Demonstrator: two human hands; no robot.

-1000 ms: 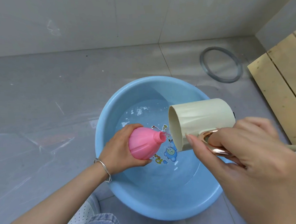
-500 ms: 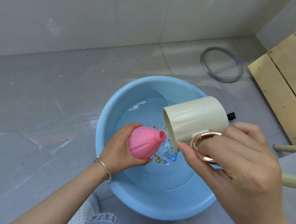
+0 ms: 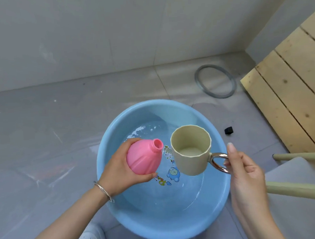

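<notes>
Over the basin (image 3: 159,232), left hand (image 3: 117,169) grips the bottle (image 3: 144,156) — neck tilted toward frame right — just beside the upright mug (image 3: 191,150), right hand (image 3: 245,171) holding its handle.

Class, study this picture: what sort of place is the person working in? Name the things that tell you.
Probably a bare indoor utility corner: a grey tiled floor meets a plain wall, a blue basin of water sits on it, and wooden slats show at the right.

Cannot see the base of the bottle (image 3: 143,159), buried in the left hand (image 3: 117,169); cannot identify the black bit (image 3: 228,130) at 2 o'clock.
</notes>
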